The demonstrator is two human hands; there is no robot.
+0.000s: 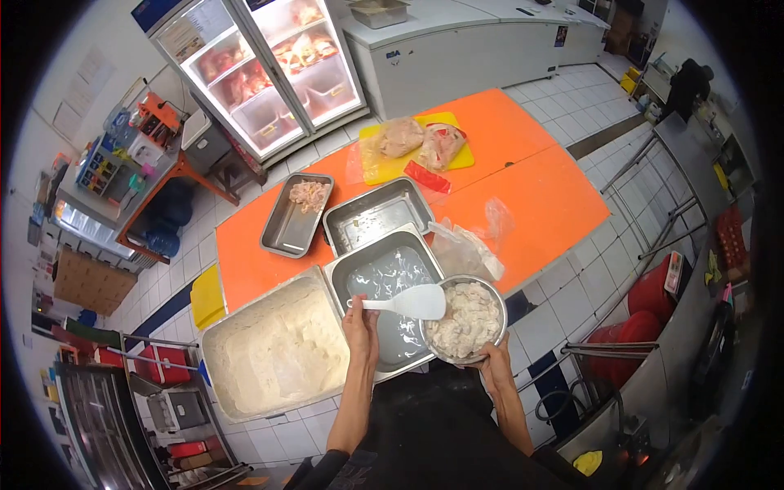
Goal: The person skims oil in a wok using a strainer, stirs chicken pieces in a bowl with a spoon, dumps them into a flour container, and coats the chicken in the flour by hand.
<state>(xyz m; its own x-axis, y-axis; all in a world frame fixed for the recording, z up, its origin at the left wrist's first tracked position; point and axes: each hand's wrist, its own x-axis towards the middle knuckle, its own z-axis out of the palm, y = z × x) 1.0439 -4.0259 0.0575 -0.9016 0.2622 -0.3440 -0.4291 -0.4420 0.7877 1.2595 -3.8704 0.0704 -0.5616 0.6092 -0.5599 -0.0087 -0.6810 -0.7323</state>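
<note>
My left hand (360, 327) is closed round the handle of a white paddle (418, 302), whose flat blade reaches the rim of a round metal bowl. My right hand (492, 359) grips that bowl (465, 359) by its lower right edge. Pale, lumpy floury pieces (464, 320) fill the bowl. Under the paddle is a deep metal pan (339, 278) of cloudy liquid. To the left, a wide tray (214, 343) holds cream-coloured flour (286, 347).
Behind, an orange table (531, 188) bears an oblong tray (273, 220) with raw meat, another metal tray (335, 214), a yellow board (461, 157) with bagged meat, a red packet (427, 177) and a plastic bag (469, 249). A glass-door fridge (286, 90) stands beyond.
</note>
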